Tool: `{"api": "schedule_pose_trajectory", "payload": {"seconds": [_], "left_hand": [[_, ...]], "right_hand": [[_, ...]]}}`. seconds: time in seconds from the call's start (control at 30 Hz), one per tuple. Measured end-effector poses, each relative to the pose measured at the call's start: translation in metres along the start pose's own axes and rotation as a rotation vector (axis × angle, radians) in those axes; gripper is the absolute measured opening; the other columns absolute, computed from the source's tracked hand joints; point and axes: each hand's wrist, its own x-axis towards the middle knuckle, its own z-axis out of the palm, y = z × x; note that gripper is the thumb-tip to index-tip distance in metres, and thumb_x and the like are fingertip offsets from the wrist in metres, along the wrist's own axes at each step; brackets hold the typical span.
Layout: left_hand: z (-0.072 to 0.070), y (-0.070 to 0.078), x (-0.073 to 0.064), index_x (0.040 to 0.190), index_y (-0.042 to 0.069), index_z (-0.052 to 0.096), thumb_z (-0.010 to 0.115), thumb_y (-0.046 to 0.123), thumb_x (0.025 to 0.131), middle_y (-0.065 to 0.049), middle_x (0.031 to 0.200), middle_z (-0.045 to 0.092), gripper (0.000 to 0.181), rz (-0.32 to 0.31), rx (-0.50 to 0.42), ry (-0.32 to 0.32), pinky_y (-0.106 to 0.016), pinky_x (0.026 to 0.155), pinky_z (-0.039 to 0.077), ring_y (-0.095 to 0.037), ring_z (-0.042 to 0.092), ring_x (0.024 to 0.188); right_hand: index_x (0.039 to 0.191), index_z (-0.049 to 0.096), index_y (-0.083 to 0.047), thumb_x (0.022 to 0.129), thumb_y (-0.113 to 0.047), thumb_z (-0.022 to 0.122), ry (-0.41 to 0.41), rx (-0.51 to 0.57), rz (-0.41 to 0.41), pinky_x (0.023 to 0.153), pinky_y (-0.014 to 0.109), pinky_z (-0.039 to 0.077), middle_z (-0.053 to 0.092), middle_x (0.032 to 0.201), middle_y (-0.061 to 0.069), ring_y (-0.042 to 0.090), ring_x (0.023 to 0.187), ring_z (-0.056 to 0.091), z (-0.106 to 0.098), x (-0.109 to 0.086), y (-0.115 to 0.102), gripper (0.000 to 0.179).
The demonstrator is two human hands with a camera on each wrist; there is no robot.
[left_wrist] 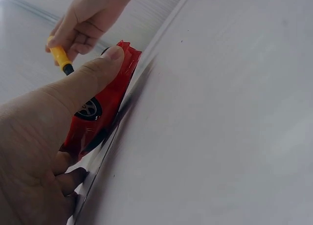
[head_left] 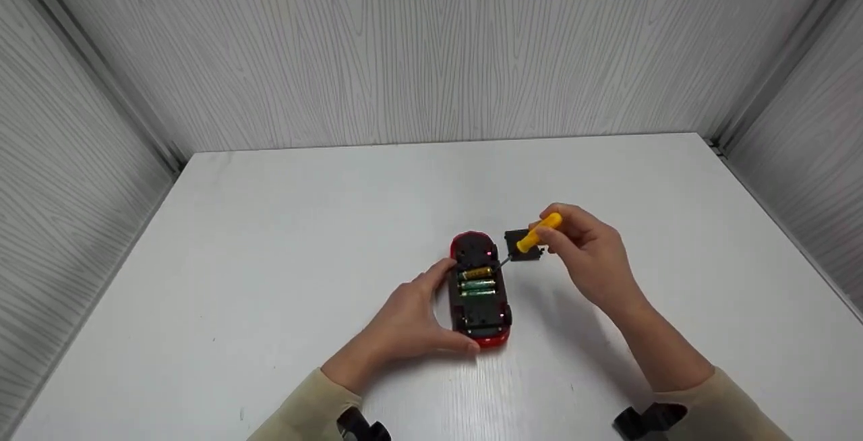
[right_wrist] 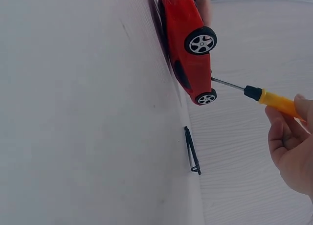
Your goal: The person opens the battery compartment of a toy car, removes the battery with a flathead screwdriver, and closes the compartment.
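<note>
A red toy car (head_left: 480, 316) lies upside down on the white table, its black underside facing up. Three batteries (head_left: 477, 283) sit side by side in its uncovered compartment, the far one gold and the others green. My left hand (head_left: 411, 319) grips the car from the left, thumb at the near end and fingers along the side. In my right hand (head_left: 593, 259) is a screwdriver (right_wrist: 276, 101) with a yellow handle, pinched between thumb and fingers. Its metal shaft slants down to the compartment's edge beside the gold battery. The left wrist view shows the car's red side (left_wrist: 105, 107).
A black battery cover (head_left: 524, 245) lies on the table (head_left: 303, 245) just right of the car's far end, partly behind the screwdriver. Pale wood-grain panels (head_left: 431, 50) rise at the back and both sides of the table.
</note>
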Motion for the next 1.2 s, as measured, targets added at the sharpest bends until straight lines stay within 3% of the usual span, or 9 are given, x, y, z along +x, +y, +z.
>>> {"api": "schedule_pose_trajectory", "payload": {"seconds": [0.23,0.6,0.8,1.2], "left_hand": [[0.0,0.001,0.0,0.167,0.021,0.034,0.099,0.061,0.059,0.0,0.162,0.047,0.133,0.012,0.011,0.004,-0.041,0.122,0.034,-0.015,0.042,0.149],[0.001,0.001,-0.001,0.166,0.023,0.034,0.099,0.061,0.059,0.001,0.161,0.049,0.132,0.015,0.006,0.003,-0.04,0.121,0.035,-0.014,0.044,0.147],[0.001,0.002,-0.001,0.165,0.024,0.035,0.1,0.061,0.058,0.003,0.158,0.051,0.131,0.008,0.001,0.004,-0.04,0.121,0.036,-0.013,0.045,0.145],[0.002,0.0,-0.001,0.165,0.023,0.035,0.101,0.059,0.058,0.003,0.159,0.051,0.13,0.016,-0.004,0.006,-0.039,0.121,0.035,-0.013,0.044,0.146]], "right_hand": [[0.118,0.074,-0.014,0.103,-0.022,0.073,-0.037,-0.017,-0.029,0.085,0.024,0.059,0.076,0.108,-0.002,0.031,0.096,0.07,-0.001,-0.002,-0.006,0.017],[0.128,0.066,-0.007,0.106,-0.027,0.07,-0.009,0.152,0.188,0.088,0.028,0.06,0.075,0.119,0.011,0.023,0.103,0.075,-0.01,0.004,0.009,0.03],[0.131,0.065,-0.009,0.106,-0.027,0.069,0.012,0.223,0.287,0.091,0.027,0.059,0.075,0.121,0.01,0.022,0.103,0.073,-0.011,0.005,0.012,0.031],[0.133,0.065,-0.009,0.106,-0.028,0.069,0.023,0.222,0.288,0.091,0.027,0.059,0.075,0.121,0.01,0.021,0.105,0.073,-0.009,0.004,0.012,0.034]]}}
